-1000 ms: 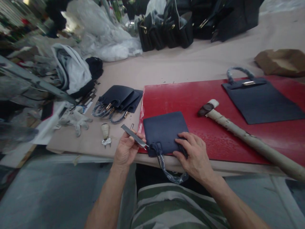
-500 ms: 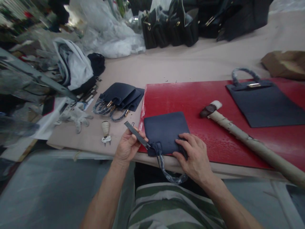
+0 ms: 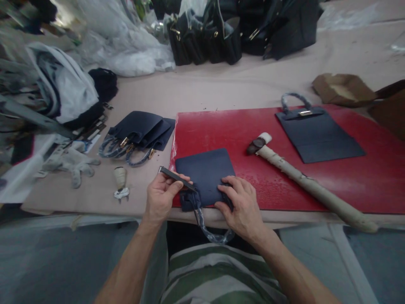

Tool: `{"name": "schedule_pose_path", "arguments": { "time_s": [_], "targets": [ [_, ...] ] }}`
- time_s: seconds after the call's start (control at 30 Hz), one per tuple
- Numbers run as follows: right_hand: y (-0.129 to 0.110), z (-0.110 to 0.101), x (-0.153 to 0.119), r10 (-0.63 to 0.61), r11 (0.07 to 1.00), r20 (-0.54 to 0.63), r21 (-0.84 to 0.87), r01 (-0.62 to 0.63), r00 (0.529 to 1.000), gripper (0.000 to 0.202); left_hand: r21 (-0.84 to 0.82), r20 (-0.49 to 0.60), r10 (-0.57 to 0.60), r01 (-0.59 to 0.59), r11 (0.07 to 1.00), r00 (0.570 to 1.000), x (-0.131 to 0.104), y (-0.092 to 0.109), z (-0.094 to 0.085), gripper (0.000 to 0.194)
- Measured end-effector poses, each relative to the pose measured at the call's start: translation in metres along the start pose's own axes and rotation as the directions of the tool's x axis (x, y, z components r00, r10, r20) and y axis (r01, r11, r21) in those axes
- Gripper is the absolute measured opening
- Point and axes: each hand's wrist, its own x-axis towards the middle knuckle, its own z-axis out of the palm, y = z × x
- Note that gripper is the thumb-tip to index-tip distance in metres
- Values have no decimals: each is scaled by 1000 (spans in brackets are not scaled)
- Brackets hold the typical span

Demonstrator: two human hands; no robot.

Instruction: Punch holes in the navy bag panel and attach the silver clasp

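A navy leather bag panel (image 3: 205, 169) lies on the red board near the table's front edge. Its plastic-wrapped handle (image 3: 210, 235) hangs over that edge. My left hand (image 3: 161, 195) pinches a flat dark metal bar (image 3: 175, 176) between thumb and fingers, its lower end at the handle's left base on the panel. My right hand (image 3: 240, 198) grips the panel's lower right corner, thumb below and fingers on top, partly covering a dark flap there.
A hammer (image 3: 294, 173) with a wrapped handle lies on the red board (image 3: 221, 126), right of my hands. Behind it is another navy panel (image 3: 319, 135). At left are stacked navy panels (image 3: 139, 124), a pronged tool (image 3: 120, 181) and a work glove (image 3: 74, 162). Black bags (image 3: 205, 38) stand behind.
The camera view has shifted, so the table things appear further left. The metal bar in my left hand has tipped flatter over the handle base. My right hand keeps its hold on the panel.
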Motion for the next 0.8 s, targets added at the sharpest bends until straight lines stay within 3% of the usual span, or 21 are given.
{"name": "schedule_pose_path", "arguments": {
  "time_s": [0.17,0.3,0.5,0.8],
  "targets": [
    [-1,-1,-1,15,1000,15,-10,-15,1000,35,226,33,46,-52,973,998,-7,-4,13,29],
    [-1,0,-2,18,1000,15,-16,-18,1000,37,306,81,58,-80,949,995,-12,-7,20,24],
    [-1,-1,-1,20,1000,10,-8,-20,1000,36,319,98,139,-163,934,985,-14,-13,23,16],
    [-1,0,0,22,1000,17,-15,-22,1000,39,277,49,171,-178,944,984,-17,-19,21,16]
  ]
}}
